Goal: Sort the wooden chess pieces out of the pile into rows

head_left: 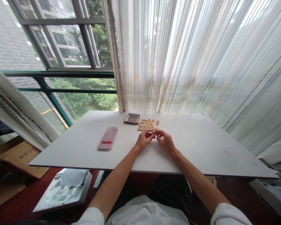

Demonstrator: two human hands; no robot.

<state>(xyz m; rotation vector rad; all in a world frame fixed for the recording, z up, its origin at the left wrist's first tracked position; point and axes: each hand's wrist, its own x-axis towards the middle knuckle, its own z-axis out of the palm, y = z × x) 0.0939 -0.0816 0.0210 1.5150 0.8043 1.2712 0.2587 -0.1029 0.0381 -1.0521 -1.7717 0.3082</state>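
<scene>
My left hand (144, 140) and my right hand (165, 142) meet over the middle of the white table (196, 143). Their fingertips are pinched around a small round wooden game piece (154, 132), which is mostly covered by the fingers. Just beyond my hands lies a loose group of similar pale wooden discs (147, 125), some with reddish marks that look like Chinese chess pieces. Two or so discs (157, 122) sit slightly apart on the right of the group.
A shallow open box (132, 118) stands at the back of the table, left of the discs. A pixelated pinkish oblong (107, 139) lies farther left. Curtains (178, 62) hang behind the table. Cardboard (21, 156) and a white box (63, 187) are below it.
</scene>
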